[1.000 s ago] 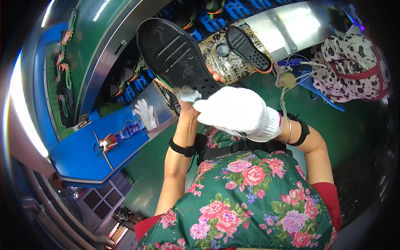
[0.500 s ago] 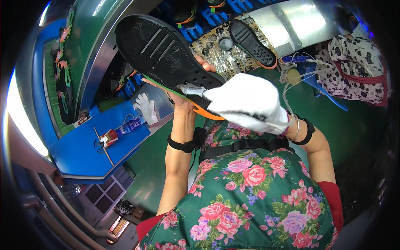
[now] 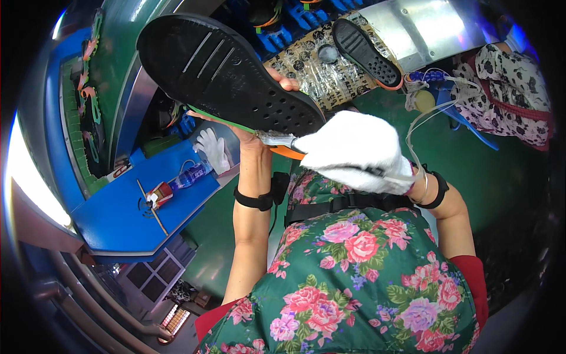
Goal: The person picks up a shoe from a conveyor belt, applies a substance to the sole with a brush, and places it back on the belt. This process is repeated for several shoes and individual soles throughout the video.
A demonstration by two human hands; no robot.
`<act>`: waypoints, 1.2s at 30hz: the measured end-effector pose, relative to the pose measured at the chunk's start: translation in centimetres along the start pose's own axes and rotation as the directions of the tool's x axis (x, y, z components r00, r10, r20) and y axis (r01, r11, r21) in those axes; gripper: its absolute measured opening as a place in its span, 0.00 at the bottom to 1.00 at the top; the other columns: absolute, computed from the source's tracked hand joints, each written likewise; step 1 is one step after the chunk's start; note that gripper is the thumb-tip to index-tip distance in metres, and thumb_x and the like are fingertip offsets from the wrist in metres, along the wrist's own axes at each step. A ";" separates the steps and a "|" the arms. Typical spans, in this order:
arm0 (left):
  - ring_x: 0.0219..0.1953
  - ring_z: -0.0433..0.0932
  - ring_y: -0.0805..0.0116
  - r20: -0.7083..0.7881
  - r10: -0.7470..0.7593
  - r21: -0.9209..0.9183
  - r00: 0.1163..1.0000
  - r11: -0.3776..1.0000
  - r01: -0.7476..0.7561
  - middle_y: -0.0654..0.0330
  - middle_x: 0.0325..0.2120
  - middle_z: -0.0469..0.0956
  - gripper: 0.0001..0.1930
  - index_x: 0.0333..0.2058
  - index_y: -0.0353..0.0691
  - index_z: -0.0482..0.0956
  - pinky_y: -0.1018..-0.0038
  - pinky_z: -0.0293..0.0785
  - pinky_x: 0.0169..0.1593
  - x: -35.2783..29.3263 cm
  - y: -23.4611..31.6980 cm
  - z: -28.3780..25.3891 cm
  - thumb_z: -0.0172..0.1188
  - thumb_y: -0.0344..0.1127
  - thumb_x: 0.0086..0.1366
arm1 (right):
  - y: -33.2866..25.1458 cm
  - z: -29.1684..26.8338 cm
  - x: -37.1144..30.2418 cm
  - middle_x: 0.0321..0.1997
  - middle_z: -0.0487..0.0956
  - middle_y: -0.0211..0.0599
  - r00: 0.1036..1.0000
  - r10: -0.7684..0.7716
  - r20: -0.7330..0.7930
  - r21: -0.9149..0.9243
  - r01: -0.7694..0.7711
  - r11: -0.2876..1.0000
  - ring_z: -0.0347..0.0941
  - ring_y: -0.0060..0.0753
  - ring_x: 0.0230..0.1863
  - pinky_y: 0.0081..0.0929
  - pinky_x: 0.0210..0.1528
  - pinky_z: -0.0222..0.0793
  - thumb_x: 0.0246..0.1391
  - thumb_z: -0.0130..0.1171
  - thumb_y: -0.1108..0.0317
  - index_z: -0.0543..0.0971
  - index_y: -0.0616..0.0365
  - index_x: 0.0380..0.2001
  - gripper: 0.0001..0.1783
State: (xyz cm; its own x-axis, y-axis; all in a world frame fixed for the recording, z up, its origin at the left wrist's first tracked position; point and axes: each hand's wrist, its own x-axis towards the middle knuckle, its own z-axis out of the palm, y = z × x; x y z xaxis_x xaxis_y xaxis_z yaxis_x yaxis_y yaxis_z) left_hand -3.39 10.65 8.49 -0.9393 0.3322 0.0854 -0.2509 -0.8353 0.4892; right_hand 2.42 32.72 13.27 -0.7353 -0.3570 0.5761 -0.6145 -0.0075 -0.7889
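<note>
The shoe (image 3: 218,74) had shifted up and leftward since a moment earlier. The bare left hand (image 3: 243,131) gripped it sole-up; the gloved right hand (image 3: 354,152) was clasped round a brush (image 3: 278,140) at its near edge. Brushing that rim seemed the step; continuing called for steady support. Around lay green floor (image 3: 454,153), a blue table (image 3: 112,227) and a bottle (image 3: 191,175).

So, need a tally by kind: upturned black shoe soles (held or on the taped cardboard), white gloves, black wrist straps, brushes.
Black shoe soles: 2 (one held, one on the taped cardboard)
White gloves: 2 (one worn, one beside the bottle)
Black wrist straps: 2
Brush: 1
Total: 7
</note>
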 end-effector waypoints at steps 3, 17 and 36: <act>0.45 0.76 0.51 0.008 0.033 -0.042 0.999 0.999 -0.033 0.45 0.41 0.78 0.72 0.50 0.23 0.74 0.53 0.76 0.52 0.0 0.2 0.2 0.39 0.99 0.37 | 0.0 -0.5 -0.2 0.46 0.88 0.33 0.994 0.102 -0.026 0.051 -0.100 0.994 0.83 0.37 0.41 0.33 0.42 0.80 0.47 0.74 0.73 0.88 0.52 0.43 0.17; 0.42 0.79 0.54 0.063 0.062 0.162 0.996 0.984 -0.072 0.45 0.38 0.78 0.42 0.46 0.23 0.75 0.57 0.75 0.54 0.5 1.1 -0.6 0.50 0.69 0.67 | -0.6 0.8 -1.4 0.43 0.88 0.39 0.998 0.055 -0.028 -0.011 -0.056 0.998 0.84 0.37 0.38 0.32 0.42 0.79 0.49 0.71 0.76 0.89 0.56 0.40 0.13; 0.42 0.82 0.54 0.210 0.141 0.201 0.967 0.962 -0.184 0.48 0.38 0.80 0.28 0.44 0.26 0.77 0.56 0.77 0.53 2.3 2.2 -1.1 0.55 0.54 0.72 | -0.2 0.4 -1.5 0.45 0.87 0.36 0.994 0.100 -0.048 -0.042 -0.102 0.994 0.82 0.38 0.37 0.32 0.38 0.78 0.47 0.73 0.73 0.88 0.53 0.41 0.15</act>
State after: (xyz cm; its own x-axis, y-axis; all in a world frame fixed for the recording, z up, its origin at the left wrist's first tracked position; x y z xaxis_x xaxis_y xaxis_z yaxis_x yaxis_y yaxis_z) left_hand -6.33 9.06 8.84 -0.8953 0.2951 0.3338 -0.0214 -0.7769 0.6293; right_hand 3.75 32.87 12.46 -0.8059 -0.3109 0.5039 -0.5478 0.0687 -0.8338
